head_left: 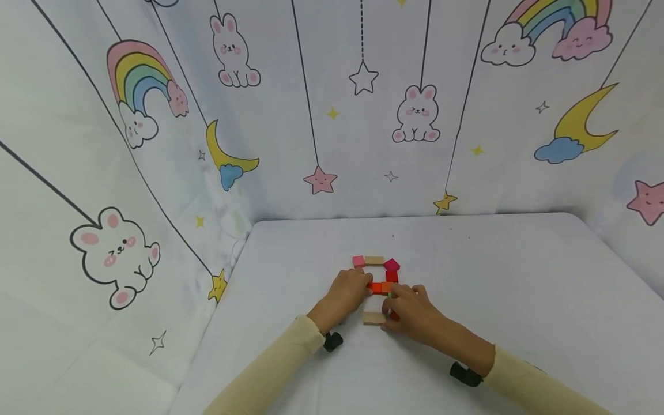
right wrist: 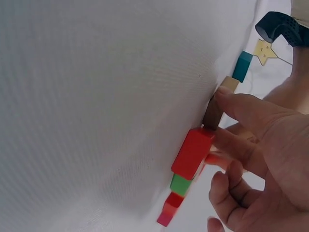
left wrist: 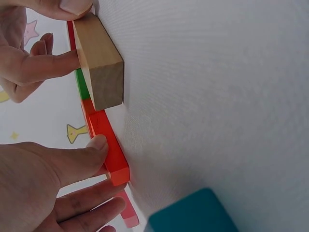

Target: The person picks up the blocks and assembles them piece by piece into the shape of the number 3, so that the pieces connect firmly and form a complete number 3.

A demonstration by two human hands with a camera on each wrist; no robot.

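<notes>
Small coloured blocks form an angular figure on the white table. My left hand [head_left: 349, 291] pinches an orange-red block [left wrist: 113, 150] in the middle row, its thumb on top and fingers at the far side. Beside that block lies an orange block [head_left: 387, 287]. At the near end, my right hand [head_left: 415, 314] pinches a plain wooden block [head_left: 373, 318] between thumb and finger. Close to the right fingers are a red block [right wrist: 194, 152] and a green block [right wrist: 181, 184]. In the head view, the right hand partly hides both.
The figure's far row has a pink block [head_left: 358, 261], another wooden block [head_left: 374, 261] and a magenta pentagonal block [head_left: 391, 264], with a red block [head_left: 391, 276] below. A teal block [left wrist: 193, 212] lies on the left. Behind the table [head_left: 519, 276] hangs a printed cloth [head_left: 280, 115].
</notes>
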